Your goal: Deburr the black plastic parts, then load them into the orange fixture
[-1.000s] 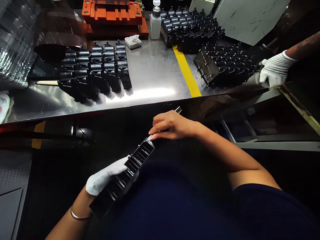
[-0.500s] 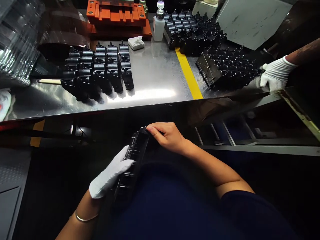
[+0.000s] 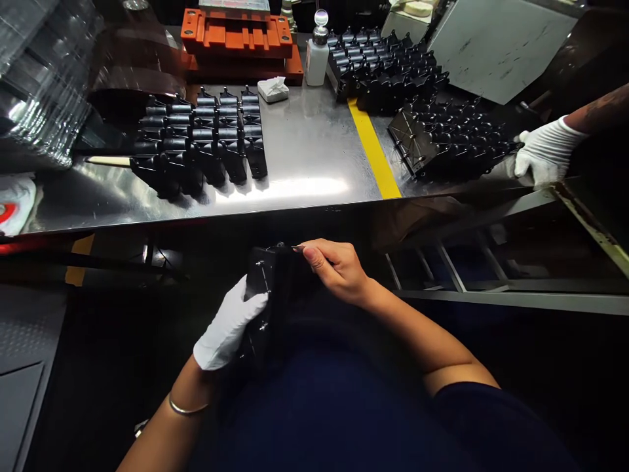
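My gloved left hand [image 3: 230, 322] is closed around a black molded plastic part [image 3: 263, 288], holding it in front of my body, below the tabletop's near edge. My bare right hand [image 3: 337, 270] is pinched on a small metal-tipped tool [image 3: 297, 248], its tip at the part's top edge. Beyond, on the steel tabletop [image 3: 304, 151], stand rows of black parts [image 3: 201, 137], a yellow stripe [image 3: 373, 151], and another cluster of parts [image 3: 452, 137], with a co-worker's white-gloved hand [image 3: 545, 152] just beside it. An orange fixture [image 3: 240, 46] and a bottle [image 3: 317, 59] sit farthest away.
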The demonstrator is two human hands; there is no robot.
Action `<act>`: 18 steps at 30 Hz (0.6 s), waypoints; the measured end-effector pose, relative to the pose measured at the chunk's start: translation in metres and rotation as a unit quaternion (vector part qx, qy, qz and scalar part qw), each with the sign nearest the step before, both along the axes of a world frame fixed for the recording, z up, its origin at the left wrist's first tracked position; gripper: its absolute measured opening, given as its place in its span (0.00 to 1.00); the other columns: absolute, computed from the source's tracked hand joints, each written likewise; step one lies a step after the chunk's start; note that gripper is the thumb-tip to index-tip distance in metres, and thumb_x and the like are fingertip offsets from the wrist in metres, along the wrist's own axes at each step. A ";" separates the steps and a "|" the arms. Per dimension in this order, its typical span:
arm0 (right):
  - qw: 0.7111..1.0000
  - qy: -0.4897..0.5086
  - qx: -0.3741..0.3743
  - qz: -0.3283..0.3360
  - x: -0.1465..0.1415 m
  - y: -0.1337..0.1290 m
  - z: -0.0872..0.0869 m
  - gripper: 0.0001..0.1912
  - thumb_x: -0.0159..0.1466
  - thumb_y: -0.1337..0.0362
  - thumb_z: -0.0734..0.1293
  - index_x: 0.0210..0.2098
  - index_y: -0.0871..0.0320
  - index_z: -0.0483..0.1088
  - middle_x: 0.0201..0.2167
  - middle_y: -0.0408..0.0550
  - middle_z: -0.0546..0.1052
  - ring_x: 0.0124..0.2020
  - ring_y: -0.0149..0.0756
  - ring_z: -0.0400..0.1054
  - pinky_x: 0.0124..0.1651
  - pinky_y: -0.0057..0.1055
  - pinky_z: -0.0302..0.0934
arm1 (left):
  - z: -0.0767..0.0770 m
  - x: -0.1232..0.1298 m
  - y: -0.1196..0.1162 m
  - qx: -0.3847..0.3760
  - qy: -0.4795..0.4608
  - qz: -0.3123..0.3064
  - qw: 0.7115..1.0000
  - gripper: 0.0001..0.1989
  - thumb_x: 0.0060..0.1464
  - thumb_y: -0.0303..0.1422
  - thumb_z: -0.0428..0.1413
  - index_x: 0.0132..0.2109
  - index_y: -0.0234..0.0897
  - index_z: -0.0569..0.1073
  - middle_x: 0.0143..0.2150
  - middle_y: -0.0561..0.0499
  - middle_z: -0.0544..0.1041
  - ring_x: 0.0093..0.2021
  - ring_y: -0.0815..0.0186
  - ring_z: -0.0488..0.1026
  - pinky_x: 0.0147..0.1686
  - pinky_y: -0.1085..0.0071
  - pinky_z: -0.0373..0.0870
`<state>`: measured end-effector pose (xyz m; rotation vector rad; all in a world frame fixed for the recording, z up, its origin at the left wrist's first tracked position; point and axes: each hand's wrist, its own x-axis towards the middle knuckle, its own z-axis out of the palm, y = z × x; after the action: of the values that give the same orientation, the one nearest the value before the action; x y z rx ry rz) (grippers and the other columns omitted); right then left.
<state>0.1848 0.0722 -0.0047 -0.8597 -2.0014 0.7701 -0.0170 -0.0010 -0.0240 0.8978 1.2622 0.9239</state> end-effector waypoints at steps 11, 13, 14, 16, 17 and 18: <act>0.954 -0.206 0.214 0.045 0.010 -0.002 0.012 0.25 0.68 0.50 0.60 0.20 0.59 0.64 0.17 0.41 0.67 0.20 0.27 0.58 0.24 0.27 0.45 | -0.026 0.001 -0.019 0.205 0.327 0.110 0.916 0.35 0.36 0.41 0.69 0.52 0.38 0.67 0.42 0.49 0.78 0.40 0.60 0.77 0.41 0.64 0.75; 0.949 -0.204 0.236 0.048 0.011 -0.002 0.014 0.26 0.68 0.50 0.59 0.20 0.59 0.63 0.16 0.40 0.65 0.19 0.26 0.56 0.24 0.27 0.43 | -0.026 -0.001 -0.020 0.215 0.329 0.107 0.913 0.34 0.36 0.41 0.68 0.51 0.38 0.66 0.42 0.50 0.78 0.39 0.61 0.77 0.40 0.65 0.75; 0.947 -0.207 0.240 0.046 0.011 -0.002 0.015 0.26 0.68 0.48 0.59 0.21 0.59 0.64 0.17 0.40 0.65 0.20 0.27 0.56 0.25 0.27 0.43 | -0.025 -0.002 -0.020 0.212 0.324 0.105 0.916 0.33 0.37 0.40 0.68 0.50 0.38 0.66 0.42 0.50 0.78 0.39 0.61 0.77 0.40 0.65 0.75; 0.945 -0.212 0.244 0.048 0.011 -0.002 0.016 0.27 0.68 0.46 0.57 0.22 0.60 0.65 0.18 0.41 0.65 0.21 0.27 0.56 0.25 0.27 0.43 | -0.024 -0.004 -0.019 0.190 0.296 0.086 0.932 0.32 0.37 0.40 0.68 0.50 0.38 0.67 0.41 0.50 0.78 0.38 0.61 0.78 0.39 0.65 0.76; 0.944 -0.210 0.247 0.056 0.011 -0.001 0.016 0.27 0.67 0.46 0.57 0.22 0.60 0.65 0.18 0.41 0.64 0.21 0.27 0.55 0.25 0.27 0.43 | -0.022 -0.005 -0.019 0.173 0.276 0.070 0.943 0.32 0.36 0.40 0.68 0.49 0.38 0.67 0.40 0.51 0.78 0.37 0.61 0.78 0.38 0.65 0.76; 0.943 -0.206 0.251 0.068 0.012 -0.001 0.016 0.28 0.67 0.45 0.58 0.21 0.59 0.64 0.17 0.40 0.63 0.20 0.27 0.54 0.24 0.27 0.42 | -0.021 -0.005 -0.018 0.154 0.255 0.051 0.953 0.31 0.36 0.40 0.68 0.48 0.38 0.67 0.39 0.51 0.79 0.37 0.61 0.78 0.38 0.65 0.76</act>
<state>0.1964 0.0710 0.0110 -0.6130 -2.4913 0.1220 -0.0225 -0.0192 -0.0448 1.3920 1.6401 1.0251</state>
